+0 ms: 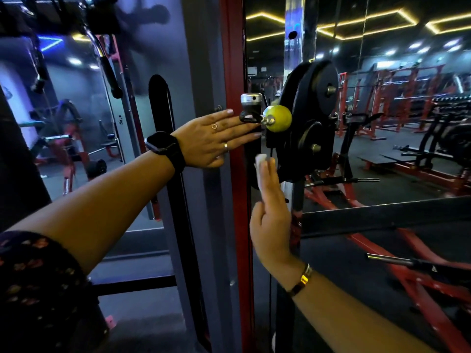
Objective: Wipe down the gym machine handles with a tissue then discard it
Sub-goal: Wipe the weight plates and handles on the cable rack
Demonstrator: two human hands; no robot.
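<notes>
white tissue point(260, 171), folded flat, behind straight right hand point(271, 222)

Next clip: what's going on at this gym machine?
A person stands at a cable machine in a gym. Their left hand reaches out with straight fingers, the fingertips at the black clip beside the yellow ball. Lower down, their right hand carries a white tissue along flat fingers, raised near the weight plates. Whether the tissue touches the machine cannot be told. It has not been discarded yet.
</notes>
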